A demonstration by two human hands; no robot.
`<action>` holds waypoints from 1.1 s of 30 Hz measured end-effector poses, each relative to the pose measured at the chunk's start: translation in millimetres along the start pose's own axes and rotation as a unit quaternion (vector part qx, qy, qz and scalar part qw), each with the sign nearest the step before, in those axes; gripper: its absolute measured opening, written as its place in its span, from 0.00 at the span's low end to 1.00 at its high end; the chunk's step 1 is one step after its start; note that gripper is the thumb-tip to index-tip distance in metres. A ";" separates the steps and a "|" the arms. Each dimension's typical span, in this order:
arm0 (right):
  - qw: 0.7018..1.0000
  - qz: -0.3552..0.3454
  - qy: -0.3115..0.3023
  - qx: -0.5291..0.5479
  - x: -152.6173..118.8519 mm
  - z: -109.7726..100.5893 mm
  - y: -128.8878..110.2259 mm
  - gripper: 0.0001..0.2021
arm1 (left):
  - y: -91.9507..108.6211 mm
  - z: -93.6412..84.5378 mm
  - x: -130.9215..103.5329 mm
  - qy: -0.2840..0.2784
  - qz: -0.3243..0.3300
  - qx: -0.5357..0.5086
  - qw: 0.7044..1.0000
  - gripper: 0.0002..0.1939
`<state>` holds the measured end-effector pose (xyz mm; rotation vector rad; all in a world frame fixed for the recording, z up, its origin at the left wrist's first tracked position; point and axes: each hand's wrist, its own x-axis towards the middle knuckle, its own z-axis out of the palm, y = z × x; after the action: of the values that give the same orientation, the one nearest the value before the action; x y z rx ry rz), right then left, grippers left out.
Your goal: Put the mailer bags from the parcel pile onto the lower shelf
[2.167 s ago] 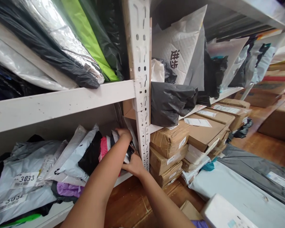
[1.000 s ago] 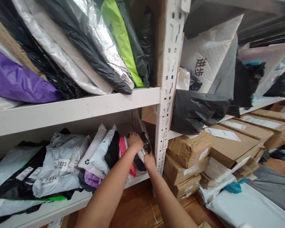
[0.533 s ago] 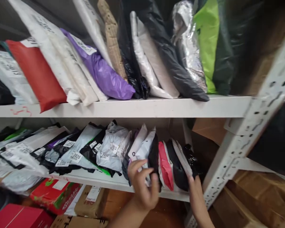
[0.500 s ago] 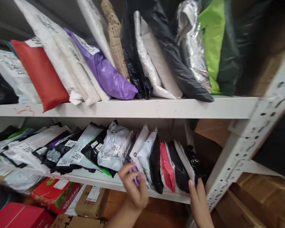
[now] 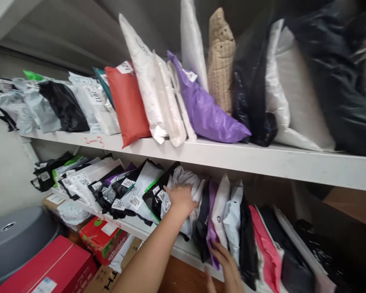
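A crumpled grey-white parcel (image 5: 185, 188) is pressed from above by the left hand (image 5: 181, 198), fingers spread flat over its top, nothing pinched. The parcel is stood on the lower shelf (image 5: 146, 232), near the shelf's front edge, its long axis running upward and tipped to the left, so that its top leans onto the flatter bags beside it. Its skin is thin, wrinkled plastic film, soft and puffy, and small white number labels are stuck on the bags just left of it.

Lower down, the right hand (image 5: 227, 266) is laid open against the bottom end of a purple mailer (image 5: 212, 221), fingers loosely extended, at the shelf's front edge. That mailer is stood on end, narrow and slim, long axis close to vertical, smooth glossy film. It is wedged between a black bag (image 5: 202, 228) on its left and a white mailer (image 5: 221, 211) with a small recycling mark on its right.

Further right, a black pouch (image 5: 247, 240) and a pink mailer (image 5: 265, 248) are stood upright in the same row.

On the upper shelf (image 5: 232, 156), a red mailer (image 5: 127, 103), a big purple bag (image 5: 205, 110) and a woven tan parcel (image 5: 221, 61) are leaned together. Beneath the lower shelf, a red box (image 5: 49, 268) is seen.
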<state>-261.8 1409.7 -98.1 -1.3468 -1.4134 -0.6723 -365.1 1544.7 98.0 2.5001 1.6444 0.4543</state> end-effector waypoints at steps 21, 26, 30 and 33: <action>0.999 0.022 -0.031 0.019 86.3 105.5 -82.0 0.35 | -182.6 -4.8 23.0 0.265 -0.034 -0.092 0.959 0.26; 0.996 -0.055 -0.043 -0.050 81.7 109.6 -74.6 0.36 | -142.0 -9.6 44.2 -0.046 -0.039 -0.026 0.998 0.47; 0.976 -0.161 -0.133 -0.067 87.2 110.4 -65.7 0.26 | -140.7 4.9 48.7 -0.033 0.000 -0.015 0.999 0.39; 0.994 -0.077 -0.023 -0.075 86.0 111.9 -63.7 0.20 | -136.8 7.6 41.6 0.020 0.029 0.013 0.999 0.30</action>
<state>-341.3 1528.8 -39.3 -1.3868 -1.5395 -0.8692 -467.5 1638.5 63.2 2.5814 1.6050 0.4952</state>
